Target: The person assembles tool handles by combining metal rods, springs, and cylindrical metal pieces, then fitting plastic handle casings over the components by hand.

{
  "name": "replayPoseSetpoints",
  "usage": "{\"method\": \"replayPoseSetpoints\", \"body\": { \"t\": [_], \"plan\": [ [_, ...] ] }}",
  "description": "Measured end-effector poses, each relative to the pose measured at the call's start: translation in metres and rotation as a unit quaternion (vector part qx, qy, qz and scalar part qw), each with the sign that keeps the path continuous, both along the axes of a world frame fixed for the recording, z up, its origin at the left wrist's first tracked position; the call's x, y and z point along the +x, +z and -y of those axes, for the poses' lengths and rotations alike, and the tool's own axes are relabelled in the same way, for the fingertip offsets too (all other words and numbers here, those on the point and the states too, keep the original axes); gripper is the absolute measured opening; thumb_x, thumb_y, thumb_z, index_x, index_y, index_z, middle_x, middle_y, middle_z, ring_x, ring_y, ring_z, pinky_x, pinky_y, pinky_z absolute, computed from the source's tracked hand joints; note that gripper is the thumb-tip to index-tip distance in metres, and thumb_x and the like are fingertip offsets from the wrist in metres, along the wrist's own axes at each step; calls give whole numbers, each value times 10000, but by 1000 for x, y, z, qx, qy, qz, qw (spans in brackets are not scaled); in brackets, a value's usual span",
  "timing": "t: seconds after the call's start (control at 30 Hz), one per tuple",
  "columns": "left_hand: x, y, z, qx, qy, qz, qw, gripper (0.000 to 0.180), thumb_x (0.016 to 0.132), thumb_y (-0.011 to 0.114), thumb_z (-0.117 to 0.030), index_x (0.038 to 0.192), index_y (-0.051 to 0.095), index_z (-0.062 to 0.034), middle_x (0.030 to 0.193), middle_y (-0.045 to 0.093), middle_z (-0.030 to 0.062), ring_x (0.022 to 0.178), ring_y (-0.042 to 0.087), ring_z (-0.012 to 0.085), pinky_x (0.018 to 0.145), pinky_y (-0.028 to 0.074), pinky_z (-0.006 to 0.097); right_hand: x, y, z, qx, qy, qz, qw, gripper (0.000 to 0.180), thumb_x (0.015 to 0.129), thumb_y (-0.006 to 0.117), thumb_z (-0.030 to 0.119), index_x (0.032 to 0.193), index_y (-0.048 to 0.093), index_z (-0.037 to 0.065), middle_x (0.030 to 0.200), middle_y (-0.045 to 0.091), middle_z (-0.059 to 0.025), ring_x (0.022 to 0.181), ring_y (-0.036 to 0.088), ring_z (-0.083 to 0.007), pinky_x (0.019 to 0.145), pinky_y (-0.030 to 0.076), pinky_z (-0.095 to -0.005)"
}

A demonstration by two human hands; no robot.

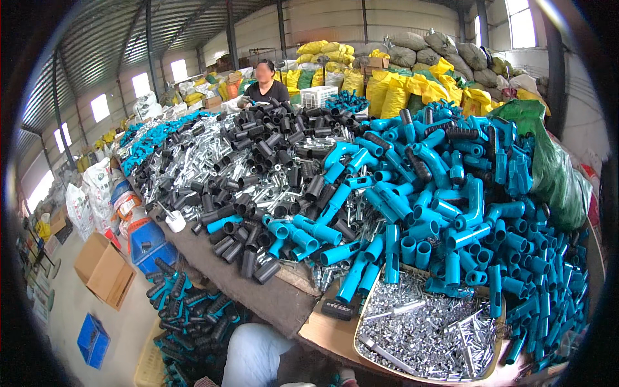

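Observation:
At the lower edge, a small part of what seems to be my right hand (347,373) shows beside a bit of teal; its fingers are too hidden to read. My left hand is out of view; a patch of red plaid cloth (205,382) shows left of my jeans-covered knee (256,351). Right above the hand, a shallow tray (358,329) full of small metal screws and pins stands at the table's near edge. A black block-shaped piece (336,309) lies left of it. Teal plastic tool housings (461,238) are heaped behind and right of the tray.
Black plastic sleeves (264,151) and silvery metal parts (193,158) cover the table's middle. Below stands a yellow crate (149,361) under teal-and-black handles (187,316). A cardboard box (104,269) and blue bin (93,340) stand on the floor. Another person (265,84) sits across the table.

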State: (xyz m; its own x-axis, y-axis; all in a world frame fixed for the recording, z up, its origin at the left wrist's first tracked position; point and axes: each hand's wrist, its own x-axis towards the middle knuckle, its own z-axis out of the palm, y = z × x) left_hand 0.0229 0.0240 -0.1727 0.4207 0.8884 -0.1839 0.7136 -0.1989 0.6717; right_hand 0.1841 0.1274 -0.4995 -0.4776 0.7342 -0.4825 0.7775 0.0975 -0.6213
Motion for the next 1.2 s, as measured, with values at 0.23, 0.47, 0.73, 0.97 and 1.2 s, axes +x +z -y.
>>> {"method": "replayPoseSetpoints", "body": {
  "t": [0.23, 0.47, 0.73, 0.97, 1.2],
  "plan": [
    [1, 7, -6, 32, 14, 8, 999, 455, 792, 700, -346, 1185, 629, -128, 947, 642, 143, 860, 641, 344, 730, 532, 426, 1, 8, -5, 14, 18, 30, 999, 481, 892, 554, 408, 1296, 583, 148, 1238, 638, -166, 1141, 614, -328, 916, 507, -435],
    [-10, 8, 1, 12, 15, -12, 1000, 442, 801, 696, -354, 1180, 630, -135, 930, 650, 148, 849, 645, 347, 719, 531, 429, -18, 14, -5, 21, 52, 42, 998, 471, 886, 566, 394, 1288, 594, 149, 1226, 648, -157, 1134, 622, -327, 915, 511, -434],
    [-18, -4, 5, -12, 44, 8, 999, 472, 819, 703, -352, 1195, 628, -76, 1036, 668, 157, 921, 655, 334, 796, 539, 405, -26, 2, 1, 26, 83, 68, 994, 460, 880, 579, 378, 1280, 607, 151, 1213, 659, -147, 1125, 630, -326, 915, 516, -432],
    [-18, 12, 6, -34, 65, 7, 997, 470, 825, 702, -358, 1191, 637, -70, 1069, 673, 156, 971, 651, 339, 841, 534, 406, -30, -11, 11, 24, 99, 93, 990, 451, 874, 590, 363, 1272, 618, 152, 1202, 669, -139, 1118, 638, -325, 915, 520, -430],
    [-13, 22, 2, -58, 81, 4, 995, 481, 827, 698, -360, 1211, 626, -79, 1086, 663, 164, 986, 635, 360, 851, 531, 402, -13, -55, 22, 16, 94, 123, 988, 444, 869, 600, 351, 1265, 628, 154, 1192, 677, -131, 1111, 644, -324, 915, 524, -429]
  ]
}}
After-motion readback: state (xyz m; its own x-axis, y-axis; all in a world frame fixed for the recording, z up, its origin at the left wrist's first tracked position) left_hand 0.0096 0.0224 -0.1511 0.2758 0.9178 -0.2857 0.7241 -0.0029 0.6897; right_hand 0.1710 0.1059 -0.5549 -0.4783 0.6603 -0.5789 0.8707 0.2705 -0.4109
